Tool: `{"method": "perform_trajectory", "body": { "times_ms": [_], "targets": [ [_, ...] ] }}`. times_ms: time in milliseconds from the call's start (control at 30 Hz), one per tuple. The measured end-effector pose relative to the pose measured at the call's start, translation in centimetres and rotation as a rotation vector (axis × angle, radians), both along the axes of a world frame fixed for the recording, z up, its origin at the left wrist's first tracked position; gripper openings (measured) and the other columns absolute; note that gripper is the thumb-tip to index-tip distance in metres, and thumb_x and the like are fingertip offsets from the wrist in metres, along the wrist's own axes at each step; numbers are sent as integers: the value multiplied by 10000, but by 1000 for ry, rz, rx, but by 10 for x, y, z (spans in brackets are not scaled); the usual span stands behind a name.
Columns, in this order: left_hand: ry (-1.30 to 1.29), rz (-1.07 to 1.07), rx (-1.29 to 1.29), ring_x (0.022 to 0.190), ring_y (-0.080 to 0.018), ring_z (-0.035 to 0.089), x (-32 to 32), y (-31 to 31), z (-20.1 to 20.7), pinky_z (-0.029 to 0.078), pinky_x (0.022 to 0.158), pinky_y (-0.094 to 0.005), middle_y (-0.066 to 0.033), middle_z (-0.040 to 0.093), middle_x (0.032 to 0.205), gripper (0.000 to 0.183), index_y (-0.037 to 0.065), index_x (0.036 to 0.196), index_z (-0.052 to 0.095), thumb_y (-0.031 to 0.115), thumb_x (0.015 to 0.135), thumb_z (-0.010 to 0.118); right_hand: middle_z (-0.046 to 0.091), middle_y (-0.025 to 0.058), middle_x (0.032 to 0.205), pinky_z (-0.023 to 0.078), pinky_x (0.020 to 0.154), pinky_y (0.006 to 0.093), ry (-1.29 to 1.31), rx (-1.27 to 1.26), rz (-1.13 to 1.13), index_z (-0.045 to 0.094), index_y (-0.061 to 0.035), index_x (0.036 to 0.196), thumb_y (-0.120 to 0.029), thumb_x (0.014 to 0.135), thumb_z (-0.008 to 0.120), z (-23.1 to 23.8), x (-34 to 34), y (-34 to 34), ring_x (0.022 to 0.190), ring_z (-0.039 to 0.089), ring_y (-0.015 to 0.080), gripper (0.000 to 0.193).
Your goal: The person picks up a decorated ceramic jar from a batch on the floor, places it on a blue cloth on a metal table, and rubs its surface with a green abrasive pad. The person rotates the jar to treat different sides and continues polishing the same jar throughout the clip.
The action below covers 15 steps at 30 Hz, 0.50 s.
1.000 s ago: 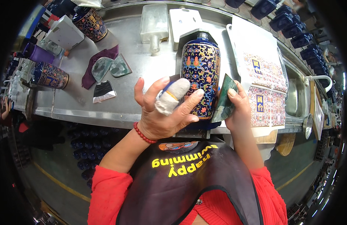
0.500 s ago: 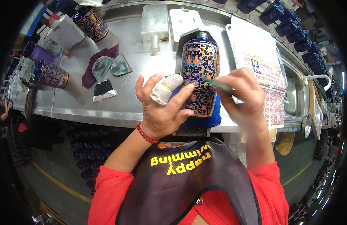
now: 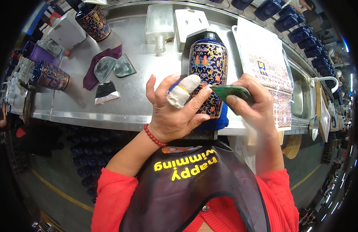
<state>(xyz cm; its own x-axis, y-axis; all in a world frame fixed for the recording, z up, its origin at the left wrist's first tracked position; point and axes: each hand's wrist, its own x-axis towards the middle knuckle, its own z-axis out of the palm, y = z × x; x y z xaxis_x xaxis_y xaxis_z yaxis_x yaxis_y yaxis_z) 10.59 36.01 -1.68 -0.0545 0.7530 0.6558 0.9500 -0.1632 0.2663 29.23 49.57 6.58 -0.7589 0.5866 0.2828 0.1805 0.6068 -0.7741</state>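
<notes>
A dark blue bottle (image 3: 208,63) with a colourful floral pattern lies on its side, neck pointing away from me, on a black stand with a blue cloth (image 3: 222,118) under its near end. My left hand (image 3: 179,106) has its fingers spread, the index fingertip resting on the bottle's lower surface. A whitish fabric cover (image 3: 183,91) with a yellow band wraps one of its fingers. In my right hand (image 3: 256,100) a thin green scraper (image 3: 231,92) is pinched between thumb and fingers. Its pointed corner is beside my left index fingertip, at the bottle; whether it touches is unclear.
Patterned decal sheets (image 3: 270,73) lie at right before a sink (image 3: 301,96). Left on the metal bench (image 3: 80,104) are a purple cloth (image 3: 90,77), green scraper pieces (image 3: 125,66) and decorated bottles (image 3: 50,75). A clear bottle (image 3: 159,23) lies at the back.
The green scraper has turned from nearly edge-on to showing its broad face, and its tip has shifted toward my left index finger. My left hand has slid slightly right along the bottle.
</notes>
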Motion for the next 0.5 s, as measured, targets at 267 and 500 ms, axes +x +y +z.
{"method": "perform_trajectory", "body": {
  "times_ms": [267, 500],
  "targets": [
    [-16, 68, -35, 1333, -330, 356, 2, -1, -4, 113, 1202, -542, -93, 647, 1244, 607, 171, 1292, 715, 630, 1007, 437, 657, 49, 821, 482, 647, 248, 18, -324, -198, 637, 6, 1023, -110, 930, 705, -25, 3, -9, 732, 585, 71, 164],
    [26, 88, -75, 1303, -335, 358, 14, 3, -2, 81, 1155, -617, -85, 560, 1351, 710, 156, 1370, 654, 689, 985, 385, 659, 59, 812, 492, 651, 265, 15, -278, -202, 625, 13, 1019, -139, 941, 715, -28, 2, -7, 726, 596, 92, 193]
  ]
}}
